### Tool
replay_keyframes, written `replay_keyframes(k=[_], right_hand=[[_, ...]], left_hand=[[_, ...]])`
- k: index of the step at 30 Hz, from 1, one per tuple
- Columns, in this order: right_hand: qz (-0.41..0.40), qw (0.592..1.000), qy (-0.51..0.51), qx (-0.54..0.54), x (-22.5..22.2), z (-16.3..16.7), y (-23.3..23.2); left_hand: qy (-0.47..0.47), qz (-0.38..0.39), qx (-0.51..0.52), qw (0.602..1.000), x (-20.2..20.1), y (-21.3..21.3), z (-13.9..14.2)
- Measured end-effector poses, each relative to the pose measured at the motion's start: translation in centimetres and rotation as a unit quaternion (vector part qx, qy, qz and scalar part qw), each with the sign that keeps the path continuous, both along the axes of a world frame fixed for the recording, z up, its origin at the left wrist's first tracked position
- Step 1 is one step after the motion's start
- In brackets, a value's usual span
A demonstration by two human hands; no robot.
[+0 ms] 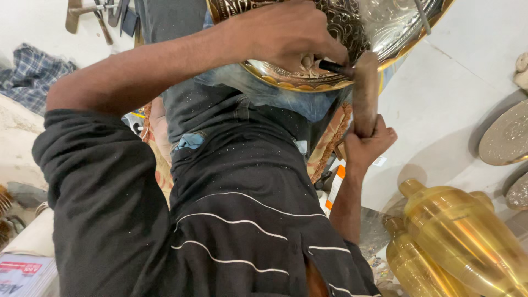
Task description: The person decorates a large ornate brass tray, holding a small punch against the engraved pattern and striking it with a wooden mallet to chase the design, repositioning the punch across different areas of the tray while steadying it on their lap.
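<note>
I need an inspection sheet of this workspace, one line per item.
Surface: pale floor, bare part beside the worker.
Job's things: embossed metal tray on the lap; dark punch set on it; wooden mallet beside it.
Clutter: brass vessels, checked cloth, hand tools.
Grippers: left hand pinches the punch; right hand grips the mallet.
Cables: nothing seen.
Surroundings: round metal plates at right.

Bright, even light. Glare streaks the brass vessels [462, 236] at lower right; soft shadows fall on the pale floor [451, 99] above them. Focus sharp centrally, softer toward the edges.
</note>
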State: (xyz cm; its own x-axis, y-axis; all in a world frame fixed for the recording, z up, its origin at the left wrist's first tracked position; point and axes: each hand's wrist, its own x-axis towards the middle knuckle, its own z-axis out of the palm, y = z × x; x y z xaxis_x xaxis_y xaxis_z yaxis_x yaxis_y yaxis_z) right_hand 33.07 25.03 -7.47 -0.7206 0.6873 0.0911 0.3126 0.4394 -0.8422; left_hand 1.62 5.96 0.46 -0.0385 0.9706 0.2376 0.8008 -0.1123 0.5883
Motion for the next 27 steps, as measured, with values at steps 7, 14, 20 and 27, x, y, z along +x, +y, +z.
replay_keyframes(k=[7,14,20,27], right_hand=[[-0.037,0.998,-0.041,-0.009,-0.9,2.1,-1.1],[-0.079,0.985,-0.128,0.087,-0.5,1.4,-2.2],[-0.089,0.978,-0.146,0.119,-0.3,1.4,-3.3],[-0.115,0.989,-0.088,0.025,-0.5,2.9,-4.6]], left_hand=[[-0.027,-0.002,0.03,0.999,-0.2,-0.3,0.3],[-0.042,0.0,0.04,0.998,-0.1,-0.2,0.4],[-0.043,-0.003,0.032,0.999,-0.3,-0.2,0.6],[-0.035,-0.009,0.048,0.998,-0.3,-0.1,0.3]])
